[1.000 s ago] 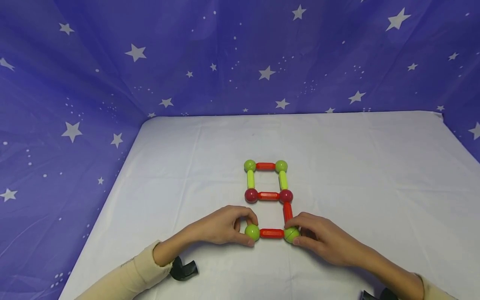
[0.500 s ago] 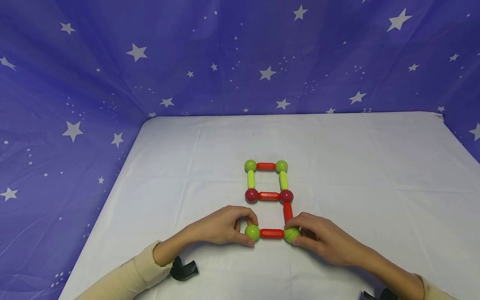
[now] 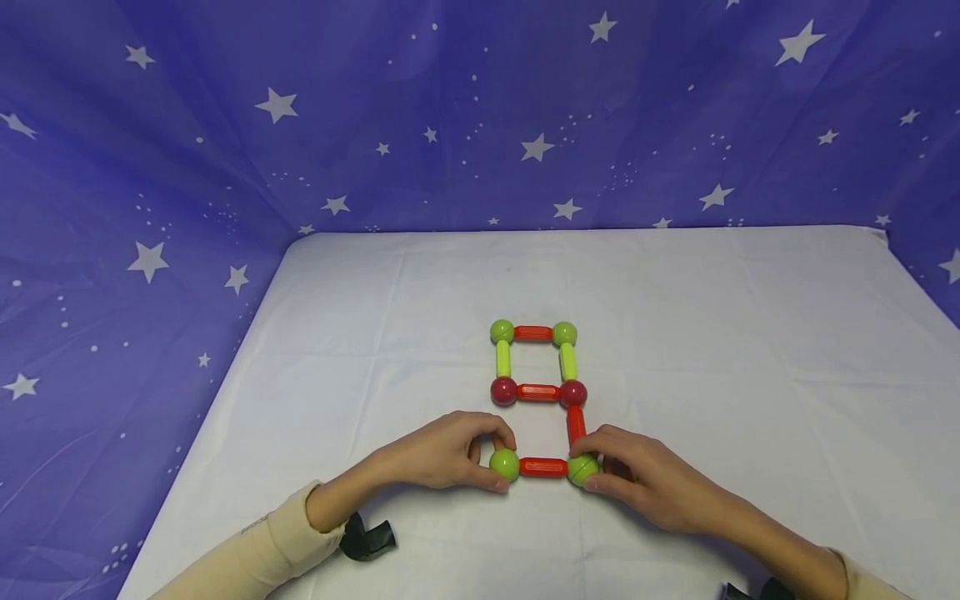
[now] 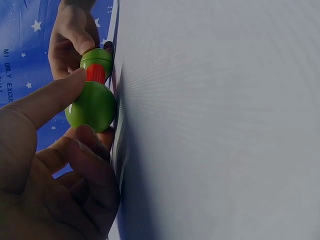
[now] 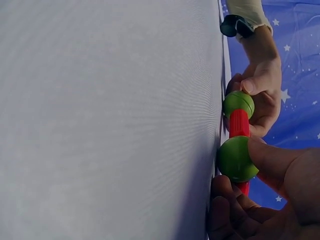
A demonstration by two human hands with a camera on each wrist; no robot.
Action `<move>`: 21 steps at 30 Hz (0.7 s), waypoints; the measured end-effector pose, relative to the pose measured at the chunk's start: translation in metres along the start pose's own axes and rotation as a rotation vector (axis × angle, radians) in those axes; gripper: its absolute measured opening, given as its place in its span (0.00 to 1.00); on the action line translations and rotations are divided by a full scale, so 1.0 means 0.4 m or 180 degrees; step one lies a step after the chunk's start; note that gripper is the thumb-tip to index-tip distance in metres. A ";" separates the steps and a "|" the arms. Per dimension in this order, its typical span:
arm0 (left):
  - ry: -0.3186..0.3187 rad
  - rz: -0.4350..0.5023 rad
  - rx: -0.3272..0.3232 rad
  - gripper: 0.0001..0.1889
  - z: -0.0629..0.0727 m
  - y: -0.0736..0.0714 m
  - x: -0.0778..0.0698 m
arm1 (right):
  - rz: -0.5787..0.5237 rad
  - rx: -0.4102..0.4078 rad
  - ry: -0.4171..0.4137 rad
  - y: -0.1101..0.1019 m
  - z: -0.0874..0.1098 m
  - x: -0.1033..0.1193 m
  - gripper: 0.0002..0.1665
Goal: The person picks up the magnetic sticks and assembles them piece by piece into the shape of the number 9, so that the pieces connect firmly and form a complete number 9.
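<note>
A flat figure of balls and rods lies on the white table. My left hand (image 3: 450, 450) pinches the near left green ball (image 3: 505, 464) between thumb and fingers. With thumb and fingers, my right hand (image 3: 652, 479) pinches the near right green ball (image 3: 582, 469). A red rod (image 3: 543, 467) joins these two balls. Another red rod (image 3: 576, 423) runs from the right ball up to a dark red ball (image 3: 573, 392). Beyond it a closed square has a second dark red ball (image 3: 504, 391), two green balls, light green side rods and red rods. Between the two left-hand balls there is a gap.
The white cloth-covered table (image 3: 712, 333) spreads around the figure. Behind and at the sides hangs a blue curtain (image 3: 465, 108) with white stars. A black wrist mount (image 3: 367, 539) sits under the left sleeve, and another is partly visible below the right wrist.
</note>
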State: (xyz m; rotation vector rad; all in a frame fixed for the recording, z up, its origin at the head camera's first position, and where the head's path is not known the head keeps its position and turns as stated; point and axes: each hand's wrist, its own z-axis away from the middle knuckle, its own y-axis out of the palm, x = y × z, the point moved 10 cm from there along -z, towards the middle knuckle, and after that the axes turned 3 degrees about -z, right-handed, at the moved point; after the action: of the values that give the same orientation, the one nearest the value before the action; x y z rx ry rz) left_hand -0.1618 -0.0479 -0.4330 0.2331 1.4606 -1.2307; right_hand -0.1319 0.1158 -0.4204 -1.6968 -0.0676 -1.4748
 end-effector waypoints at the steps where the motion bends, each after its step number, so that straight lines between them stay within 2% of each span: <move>1: -0.0001 -0.0002 -0.0001 0.17 0.000 0.000 0.000 | 0.0001 0.0003 0.0006 0.000 0.000 0.000 0.17; 9: -0.0002 -0.0036 0.0063 0.20 -0.001 -0.005 0.006 | 0.0031 0.0012 0.0018 -0.002 -0.001 -0.004 0.17; 13: -0.0004 -0.0044 0.0054 0.21 -0.001 -0.026 0.017 | 0.0047 0.0042 0.0019 -0.002 -0.002 -0.005 0.17; 17: -0.0013 -0.0253 -0.0193 0.19 0.004 -0.078 0.025 | 0.0118 0.0060 -0.0017 -0.007 0.000 0.001 0.17; 21: -0.0127 -0.0530 -0.0554 0.18 0.013 -0.153 0.041 | 0.0387 -0.0097 -0.0109 -0.038 -0.002 0.015 0.17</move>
State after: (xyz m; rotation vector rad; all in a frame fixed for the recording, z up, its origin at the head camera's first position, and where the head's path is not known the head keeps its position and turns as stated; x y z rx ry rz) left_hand -0.2085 -0.0859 -0.4121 -0.0312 1.5670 -1.2244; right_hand -0.1392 0.1219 -0.4069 -1.7202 0.0392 -1.3633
